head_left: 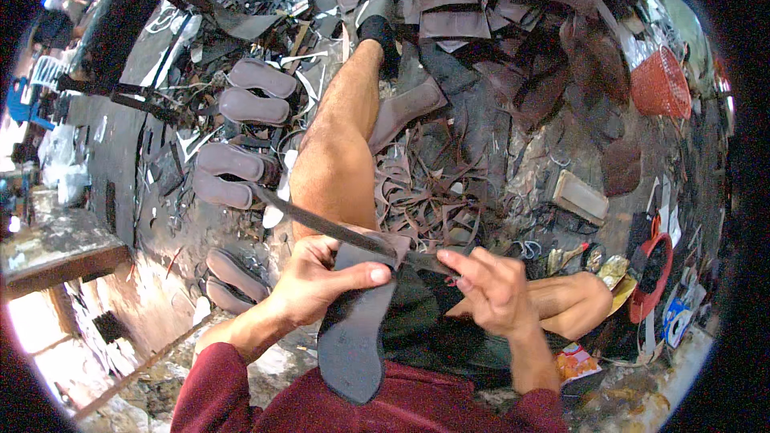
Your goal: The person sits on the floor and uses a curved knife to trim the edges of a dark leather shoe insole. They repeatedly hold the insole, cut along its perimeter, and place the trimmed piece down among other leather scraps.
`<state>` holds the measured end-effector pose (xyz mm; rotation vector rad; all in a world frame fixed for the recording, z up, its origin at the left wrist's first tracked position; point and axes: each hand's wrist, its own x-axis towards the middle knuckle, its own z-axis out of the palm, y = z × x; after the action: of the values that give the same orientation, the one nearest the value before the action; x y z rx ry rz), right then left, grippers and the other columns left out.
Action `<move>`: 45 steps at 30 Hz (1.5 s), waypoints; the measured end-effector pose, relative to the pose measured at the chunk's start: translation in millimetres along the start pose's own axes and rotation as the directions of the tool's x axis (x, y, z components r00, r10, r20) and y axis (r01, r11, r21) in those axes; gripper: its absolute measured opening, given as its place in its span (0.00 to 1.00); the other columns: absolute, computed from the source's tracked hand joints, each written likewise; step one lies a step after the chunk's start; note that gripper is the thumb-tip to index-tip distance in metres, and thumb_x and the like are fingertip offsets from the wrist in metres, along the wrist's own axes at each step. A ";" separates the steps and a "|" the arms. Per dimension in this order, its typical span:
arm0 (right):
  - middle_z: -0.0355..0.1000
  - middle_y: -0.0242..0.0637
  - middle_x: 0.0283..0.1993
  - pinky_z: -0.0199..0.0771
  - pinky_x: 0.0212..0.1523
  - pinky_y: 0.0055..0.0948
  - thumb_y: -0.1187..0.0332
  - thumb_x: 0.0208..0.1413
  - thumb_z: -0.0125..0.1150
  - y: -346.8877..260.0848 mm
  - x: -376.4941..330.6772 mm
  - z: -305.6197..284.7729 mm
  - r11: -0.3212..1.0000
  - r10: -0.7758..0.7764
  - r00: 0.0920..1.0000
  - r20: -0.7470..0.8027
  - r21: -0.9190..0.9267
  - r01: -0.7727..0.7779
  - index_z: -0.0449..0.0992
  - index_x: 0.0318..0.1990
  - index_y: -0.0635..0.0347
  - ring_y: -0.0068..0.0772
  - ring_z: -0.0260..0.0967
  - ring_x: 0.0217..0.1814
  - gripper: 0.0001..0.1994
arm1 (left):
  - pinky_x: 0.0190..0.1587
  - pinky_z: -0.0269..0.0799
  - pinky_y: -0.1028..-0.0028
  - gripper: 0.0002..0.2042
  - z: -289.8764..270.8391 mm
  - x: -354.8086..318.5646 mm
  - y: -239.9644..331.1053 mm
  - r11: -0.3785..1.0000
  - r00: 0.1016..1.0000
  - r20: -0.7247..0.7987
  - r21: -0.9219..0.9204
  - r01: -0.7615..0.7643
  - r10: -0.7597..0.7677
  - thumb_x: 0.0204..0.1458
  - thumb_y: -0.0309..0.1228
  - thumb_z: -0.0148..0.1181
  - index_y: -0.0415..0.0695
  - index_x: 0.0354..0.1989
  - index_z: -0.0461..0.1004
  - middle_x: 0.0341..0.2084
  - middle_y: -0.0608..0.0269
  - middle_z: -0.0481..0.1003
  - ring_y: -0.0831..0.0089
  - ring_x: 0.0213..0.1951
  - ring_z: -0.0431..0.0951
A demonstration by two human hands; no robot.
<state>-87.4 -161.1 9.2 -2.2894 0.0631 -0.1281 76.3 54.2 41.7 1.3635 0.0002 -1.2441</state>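
My left hand (321,282) grips a dark grey shoe sole (351,353) over my lap, its thumb pressed flat on the top. A piece of brownish sheet (401,245) sticks out past the sole's far end. Across that end lies a long, dark, flat blade (317,223), slanting from far left to near right. My right hand (495,289) is closed round the blade's near right end, index finger stretched along it. The fingers of my left hand under the sole are partly hidden.
Pairs of brownish soles (253,104) lie on the floor at left. Cut scraps (425,200) are heaped beyond my lap. Stacked brown sheets (457,0) lie at the far side. At right are a red basket (661,84) and a pale block (581,198). A wooden bench (68,265) stands at left.
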 end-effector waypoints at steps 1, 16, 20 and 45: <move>0.66 0.33 0.25 0.72 0.24 0.36 0.69 0.54 0.62 -1.2 14.8 -7.5 1.000 0.009 0.997 0.076 0.015 -0.010 0.74 0.59 0.42 0.37 0.68 0.23 0.23 | 0.39 0.74 0.78 0.14 0.9 -0.8 4.3 0.999 0.999 0.003 0.040 0.036 -0.037 0.50 0.28 0.71 0.41 0.44 0.80 0.34 0.69 0.80 0.82 0.34 0.77; 0.71 0.39 0.32 0.66 0.33 0.25 0.75 0.61 0.52 -31.1 11.4 -51.5 0.751 0.454 0.886 -0.093 0.575 -0.324 0.71 0.61 0.62 0.27 0.63 0.29 0.20 | 0.63 0.58 0.43 0.38 -12.7 34.3 -64.7 0.711 0.751 0.441 -0.702 -0.053 0.492 0.51 0.28 0.62 0.55 0.70 0.52 0.62 0.49 0.65 0.47 0.65 0.61; 0.66 0.39 0.36 0.64 0.32 0.26 0.75 0.63 0.48 -38.1 -13.5 -11.0 0.961 0.238 0.767 -0.596 0.258 -0.098 0.64 0.65 0.67 0.27 0.62 0.30 0.23 | 0.45 0.76 0.70 0.33 101.7 39.2 13.6 0.729 0.890 -0.237 -0.511 -0.455 0.389 0.48 0.23 0.70 0.51 0.60 0.58 0.45 0.63 0.74 0.71 0.44 0.77; 0.67 0.38 0.28 0.72 0.27 0.40 0.66 0.61 0.56 0.6 -13.2 44.2 0.957 0.289 0.855 -0.430 0.150 -0.248 0.70 0.63 0.39 0.44 0.71 0.26 0.22 | 0.59 0.69 0.65 0.33 67.2 18.6 -45.1 0.908 0.961 -0.100 -0.314 -0.277 0.259 0.49 0.17 0.63 0.35 0.64 0.56 0.51 0.53 0.73 0.63 0.53 0.75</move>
<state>-95.6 -127.4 -21.2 -2.0934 0.6056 -0.5022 12.3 6.6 18.4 1.0687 0.0535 -0.9261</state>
